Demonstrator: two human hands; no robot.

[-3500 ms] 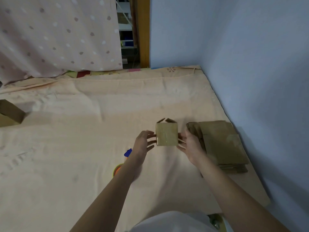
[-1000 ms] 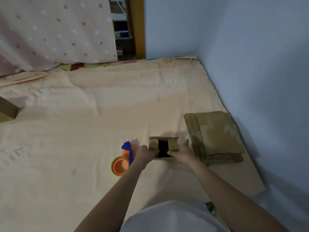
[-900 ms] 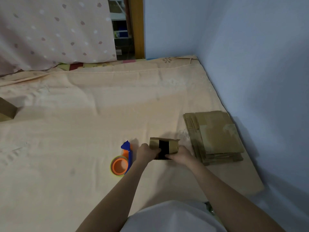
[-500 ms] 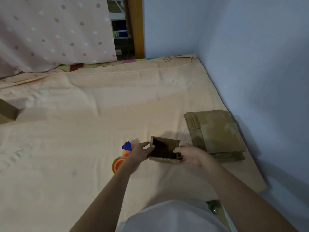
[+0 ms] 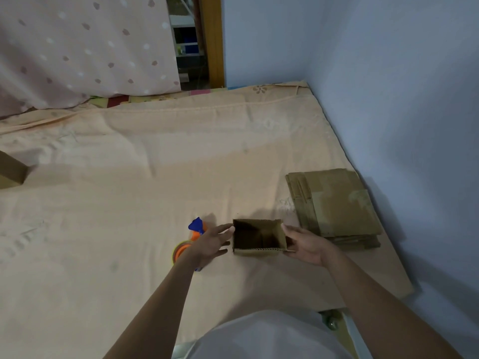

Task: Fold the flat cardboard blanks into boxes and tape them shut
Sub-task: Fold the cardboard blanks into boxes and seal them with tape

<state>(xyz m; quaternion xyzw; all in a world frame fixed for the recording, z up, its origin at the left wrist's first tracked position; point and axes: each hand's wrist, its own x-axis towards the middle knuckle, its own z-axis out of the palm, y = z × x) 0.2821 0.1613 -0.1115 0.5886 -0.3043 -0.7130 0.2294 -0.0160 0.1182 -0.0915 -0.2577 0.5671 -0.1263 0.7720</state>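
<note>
Two hands flank the small cardboard box (image 5: 259,238) now, and that is the change: half a second ago the right thumb was hooked over the box's near rim, and a second ago both hands were curled round it with the flaps half across the mouth. Now the box sits upright on the bed (image 5: 129,177), mouth wide open, dark inside, corrugated edge showing pale along the near wall. The left hand (image 5: 211,244) lies flat with fingers straight, tips touching the box's left wall; its grip holds nothing. The right hand (image 5: 307,246) is spread and relaxed, thumb at the right wall, also holding nothing. Whether the palm touches the wall, I cannot tell.

Just behind the left hand lies the tape dispenser (image 5: 190,242), an orange ring with a blue plastic handle, partly hidden by the wrist. Right of the box, near the blue wall (image 5: 388,99), sits the stack of flat cardboard blanks (image 5: 334,203), brown, matte, edges slightly fanned. The bed's sheet is peach, soft and creased. At the far left edge another brown box (image 5: 11,172) pokes in. A spotted pink curtain (image 5: 85,47) hangs beyond.
</note>
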